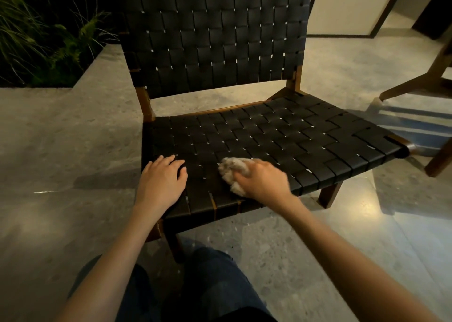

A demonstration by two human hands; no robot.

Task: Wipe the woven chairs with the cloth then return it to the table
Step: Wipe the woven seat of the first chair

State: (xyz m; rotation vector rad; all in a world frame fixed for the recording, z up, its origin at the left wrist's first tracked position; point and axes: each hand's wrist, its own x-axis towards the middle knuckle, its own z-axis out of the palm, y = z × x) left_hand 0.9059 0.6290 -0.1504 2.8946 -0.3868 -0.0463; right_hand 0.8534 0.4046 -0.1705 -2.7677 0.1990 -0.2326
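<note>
Fingers [244, 177] of right hand [263, 182] curled round bunched cloth [232, 168] on chair seat [293, 135]; left hand [162, 178] flat, fingers extended, resting on seat.

Dim warm light; glare patches on polished floor [381, 206]; right hand [263, 182] motion-blurred; wide-angle bending at edges.

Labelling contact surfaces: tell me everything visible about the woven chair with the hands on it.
The woven chair stands upright on the speckled grey floor. Its seat and tall backrest are flat black straps in a basket weave, leather-like, stretched on a brown wooden frame with wooden legs; an open gap separates back from seat. The left hand rests flat on the seat's front left corner. The right hand grips a crumpled pale cloth pressed against the seat's front middle.
</note>
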